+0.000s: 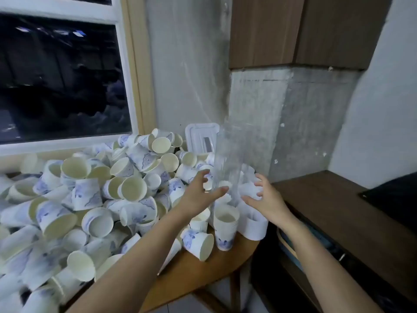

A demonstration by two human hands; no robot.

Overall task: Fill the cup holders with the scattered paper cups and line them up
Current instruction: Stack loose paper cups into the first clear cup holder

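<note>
Clear cup holder [228,154] stands between spread, empty left hand [198,193] and right hand [268,201]

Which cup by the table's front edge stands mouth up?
The stacked cup at the foot of the clear tube; its left neighbour lies on its side.

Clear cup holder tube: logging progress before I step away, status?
Left hand open, thumb at the clear cup holder tube. Right hand open beside it, no grip. Tube upright; fill unclear. Loose paper cups crowd its base.
</note>
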